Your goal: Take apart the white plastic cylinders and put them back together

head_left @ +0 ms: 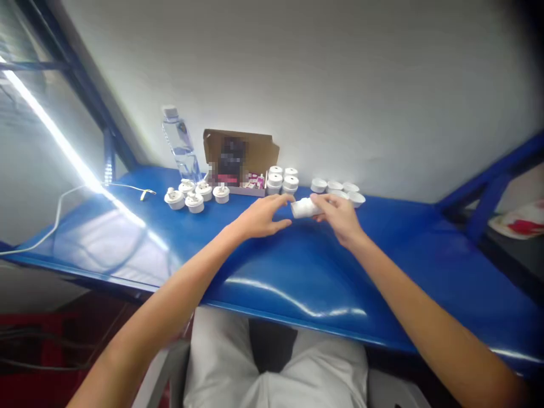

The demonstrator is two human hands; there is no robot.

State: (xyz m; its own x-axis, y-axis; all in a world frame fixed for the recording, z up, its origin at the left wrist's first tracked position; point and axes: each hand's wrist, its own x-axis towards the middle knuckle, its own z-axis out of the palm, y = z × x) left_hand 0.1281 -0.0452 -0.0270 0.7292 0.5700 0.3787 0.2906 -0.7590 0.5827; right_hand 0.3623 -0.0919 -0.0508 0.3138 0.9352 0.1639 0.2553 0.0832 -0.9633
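Observation:
My right hand (pixel 338 217) grips a white cylindrical plastic part (pixel 302 208), lying tilted on its side just above the blue table. My left hand (pixel 266 216) is beside the part's left end, fingers and thumb apart; a fingertip is close to its rim, and I cannot tell whether it touches. Behind my right hand sit several white round cups (pixel 356 199). Stacked white round pieces with a dark centre hole (pixel 275 180) stand behind my left hand. Farther left are several white round parts with raised fittings on top (pixel 194 202).
An open cardboard box (pixel 266 148) with small pink-and-white packets stands against the wall. A clear water bottle (pixel 183 144) is to its left. A white cable (pixel 59 212) crosses the left side of the blue table (pixel 293 266). Blue frame bars (pixel 488 181) rise at both sides.

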